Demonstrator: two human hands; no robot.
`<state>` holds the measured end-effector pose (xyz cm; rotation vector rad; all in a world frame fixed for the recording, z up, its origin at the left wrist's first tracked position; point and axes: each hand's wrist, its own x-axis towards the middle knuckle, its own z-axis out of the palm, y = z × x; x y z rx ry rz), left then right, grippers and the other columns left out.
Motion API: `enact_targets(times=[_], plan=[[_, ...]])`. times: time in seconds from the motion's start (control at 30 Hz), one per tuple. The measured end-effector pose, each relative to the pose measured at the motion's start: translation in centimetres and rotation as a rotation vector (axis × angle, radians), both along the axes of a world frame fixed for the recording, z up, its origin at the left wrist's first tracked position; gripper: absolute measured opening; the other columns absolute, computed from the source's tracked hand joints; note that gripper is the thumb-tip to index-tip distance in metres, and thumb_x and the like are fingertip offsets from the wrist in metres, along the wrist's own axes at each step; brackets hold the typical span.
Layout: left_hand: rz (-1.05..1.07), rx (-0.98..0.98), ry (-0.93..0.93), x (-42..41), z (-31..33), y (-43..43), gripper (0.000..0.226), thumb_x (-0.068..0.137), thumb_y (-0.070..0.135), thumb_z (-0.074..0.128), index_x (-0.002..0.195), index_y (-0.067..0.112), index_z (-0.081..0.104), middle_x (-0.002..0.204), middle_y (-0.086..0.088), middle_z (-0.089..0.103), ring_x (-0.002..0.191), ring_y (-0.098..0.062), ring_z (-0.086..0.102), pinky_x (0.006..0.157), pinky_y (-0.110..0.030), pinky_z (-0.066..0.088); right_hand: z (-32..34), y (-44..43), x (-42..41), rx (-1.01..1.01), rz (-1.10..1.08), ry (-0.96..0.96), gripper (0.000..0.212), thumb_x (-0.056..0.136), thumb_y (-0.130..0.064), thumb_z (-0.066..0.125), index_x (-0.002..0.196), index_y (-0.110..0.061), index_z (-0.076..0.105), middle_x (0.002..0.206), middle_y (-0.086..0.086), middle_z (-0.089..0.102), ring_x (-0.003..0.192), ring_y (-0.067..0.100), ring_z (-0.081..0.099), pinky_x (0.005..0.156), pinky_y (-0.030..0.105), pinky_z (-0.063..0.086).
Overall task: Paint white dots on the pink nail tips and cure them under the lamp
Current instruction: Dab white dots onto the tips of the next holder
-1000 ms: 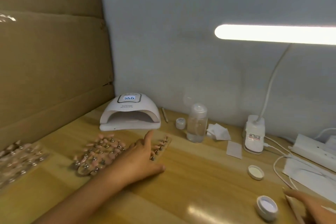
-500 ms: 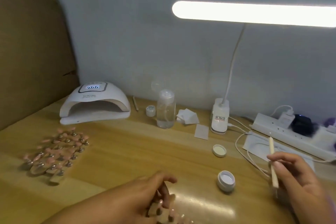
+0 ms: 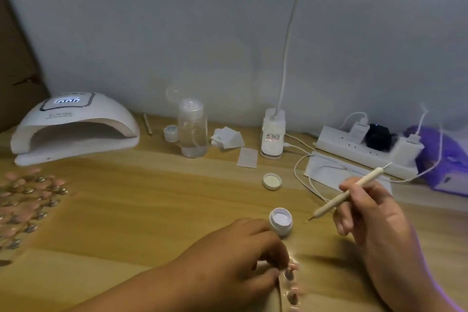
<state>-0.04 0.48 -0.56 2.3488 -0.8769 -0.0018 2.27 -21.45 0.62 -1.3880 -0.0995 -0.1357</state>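
My left hand [image 3: 238,256] grips a strip of pink nail tips [image 3: 291,284] on metal stands at the near edge of the wooden desk; most of the strip is hidden under the fingers. My right hand [image 3: 372,218] holds a cream dotting pen [image 3: 347,194] slanted down, its fine tip just right of a small open pot of white gel [image 3: 280,220], not touching it. The pot's lid [image 3: 272,181] lies behind. More pink nail tips on stands [image 3: 27,200] lie at the left. The white curing lamp [image 3: 73,126] stands at back left, its display lit.
A clear pump bottle [image 3: 192,132], a small white jar [image 3: 170,133], a thin stick [image 3: 147,123] and white wipes [image 3: 228,138] stand along the wall. The desk lamp base [image 3: 273,134], cables, power strip [image 3: 364,151] and a purple object [image 3: 445,159] fill the back right.
The view swung right and down. My left hand left the pile of nail tips and brought a strip to the near edge. My right hand tilted the pen's tip down towards the gel pot.
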Motion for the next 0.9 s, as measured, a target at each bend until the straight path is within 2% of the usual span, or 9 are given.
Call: enact_targets(times=[0.1,0.2,0.27,0.37,0.47,0.53,0.6,0.7,0.9], plan=[[-0.03,-0.028,0.012,0.4,-0.2,-0.6,0.023,0.086,0.048,0.056,0.106,0.037,0.058,0.1,0.026,0.047,0.1,0.009,0.045,0.081,-0.016,0.045,0.5,0.1,0.0,-0.03,-0.05,-0.068,0.035,0.077,-0.049,0.056,0.089,-0.015,0.057,0.054,0.0,0.049,0.049,0.012,0.046,0.048,0.02,0.047],[0.011,-0.119,0.106,0.4,-0.5,-1.0,0.023,0.08,0.051,0.065,0.1,0.039,0.061,0.097,0.029,0.048,0.099,0.007,0.047,0.078,-0.009,0.04,1.0,1.0,1.0,-0.039,0.01,-0.145,0.033,0.084,-0.047,0.051,0.086,-0.014,0.052,0.056,0.0,0.051,0.053,0.013,0.049,0.052,0.021,0.049],[0.025,-0.165,0.169,0.5,-0.6,-1.2,0.018,0.078,0.05,0.068,0.093,0.042,0.064,0.098,0.027,0.05,0.097,0.004,0.048,0.076,-0.008,0.038,1.1,1.7,1.8,-0.084,0.073,-0.22,0.027,0.091,-0.044,0.049,0.093,-0.018,0.056,0.061,-0.001,0.054,0.058,0.012,0.052,0.056,0.022,0.05],[0.075,-0.272,0.271,0.6,-0.8,-1.3,0.012,0.072,0.05,0.073,0.079,0.042,0.068,0.094,0.019,0.055,0.083,0.005,0.053,0.068,-0.009,0.037,0.4,2.2,2.4,-0.209,0.094,-0.338,0.027,0.098,-0.032,0.042,0.116,-0.021,0.059,0.075,0.002,0.06,0.072,0.013,0.059,0.066,0.025,0.052],[0.082,-0.422,0.346,0.6,-1.2,-1.3,0.014,0.066,0.047,0.074,0.073,0.036,0.071,0.089,0.012,0.059,0.068,0.004,0.053,0.063,-0.01,0.037,-0.9,2.0,2.7,-0.234,0.046,-0.352,0.025,0.095,-0.02,0.048,0.115,-0.015,0.062,0.08,0.006,0.062,0.076,0.013,0.059,0.068,0.027,0.051],[0.133,-0.579,0.41,0.6,-1.2,-1.2,0.017,0.062,0.045,0.076,0.072,0.031,0.071,0.085,0.003,0.062,0.066,-0.005,0.052,0.063,-0.014,0.039,-1.4,1.7,2.8,-0.214,0.041,-0.335,0.022,0.093,-0.017,0.051,0.11,-0.014,0.065,0.075,0.004,0.062,0.071,0.012,0.057,0.064,0.024,0.05],[0.232,-0.8,0.528,1.0,-1.0,-0.9,0.014,0.058,0.031,0.082,0.066,0.027,0.07,0.078,-0.005,0.069,0.065,-0.011,0.058,0.062,-0.015,0.043,-1.6,1.5,3.0,-0.185,0.019,-0.32,0.017,0.095,-0.025,0.055,0.101,-0.017,0.069,0.069,0.003,0.059,0.065,0.011,0.055,0.061,0.022,0.049],[0.288,-1.026,0.646,1.6,-0.5,-0.7,0.015,0.061,0.013,0.075,0.058,0.026,0.068,0.069,-0.01,0.072,0.062,-0.013,0.067,0.055,-0.009,0.045,-1.6,1.6,3.0,-0.196,0.014,-0.326,0.026,0.087,-0.05,0.063,0.091,-0.025,0.071,0.076,0.0,0.061,0.064,0.009,0.057,0.063,0.019,0.051],[0.323,-1.079,0.654,2.0,-0.8,-0.5,0.021,0.045,0.032,0.076,0.065,0.027,0.071,0.066,0.002,0.069,0.058,-0.004,0.06,0.05,-0.014,0.046,-2.2,2.0,3.1,-0.325,0.076,-0.39,0.026,0.089,-0.051,0.058,0.09,-0.025,0.064,0.077,0.002,0.055,0.065,0.008,0.054,0.066,0.018,0.048]])
